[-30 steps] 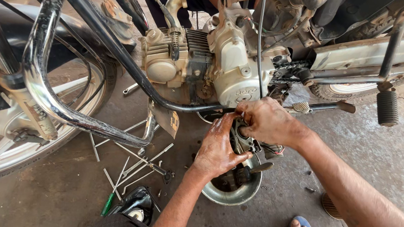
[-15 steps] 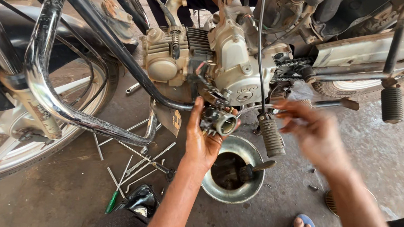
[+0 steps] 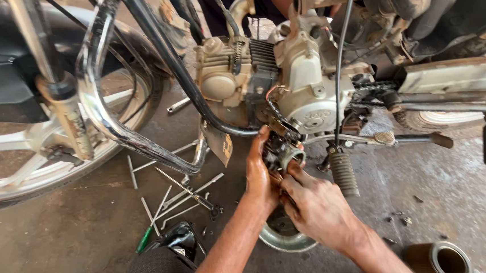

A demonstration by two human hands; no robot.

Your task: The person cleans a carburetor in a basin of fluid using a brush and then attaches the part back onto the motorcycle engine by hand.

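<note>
A green-handled screwdriver [image 3: 146, 239] and loose silver metal rods [image 3: 185, 192] lie on the grey concrete floor [image 3: 65, 227] at left; the left hand [image 3: 261, 177] grips the small grimy metal carburettor [image 3: 279, 150] just below the dull silver motorcycle engine [image 3: 292, 83]. The right hand [image 3: 318, 207] closes on the carburettor's underside, touching the left hand, above a round steel bowl [image 3: 287, 239]; a rusty cylindrical can [image 3: 439, 261] lies at far right.

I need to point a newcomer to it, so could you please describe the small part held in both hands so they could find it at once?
Start at the pale engine block of the motorcycle. Just below it, above a metal bowl on the floor, the left hand and right hand grip a carburettor-like part. Unlike the loose rods and screwdriver lying further left, it is a chunky greasy casting with a round open mouth.
</note>
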